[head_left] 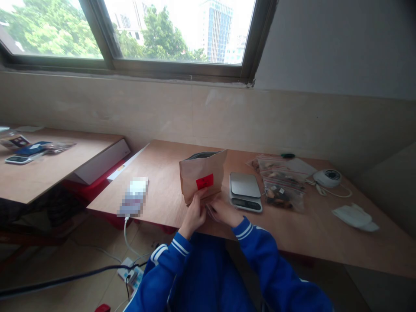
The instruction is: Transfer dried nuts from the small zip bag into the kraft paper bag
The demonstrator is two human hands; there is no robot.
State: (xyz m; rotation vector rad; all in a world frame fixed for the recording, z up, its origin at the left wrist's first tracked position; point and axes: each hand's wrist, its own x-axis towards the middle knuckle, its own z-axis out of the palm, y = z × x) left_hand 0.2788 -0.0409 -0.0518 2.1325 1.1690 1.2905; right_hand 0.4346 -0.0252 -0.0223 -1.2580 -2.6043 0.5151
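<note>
A brown paper bag [203, 173] with a red label stands upright and open-topped on the wooden table [156, 173], near its front edge. My left hand [194, 213] grips the bag's lower front edge. My right hand [224, 211] rests just right of the bag's base, fingers curled around something small and thin that I cannot make out. Both arms wear blue sleeves with white stripes.
A small silver digital scale [245, 190] sits right of the bag. Several clear zip bags of dried goods [281, 184] lie beyond it, then a round white device [327, 177] and white cloth [355, 216]. A blurred phone [133, 197] lies left. A second table [48, 167] stands far left.
</note>
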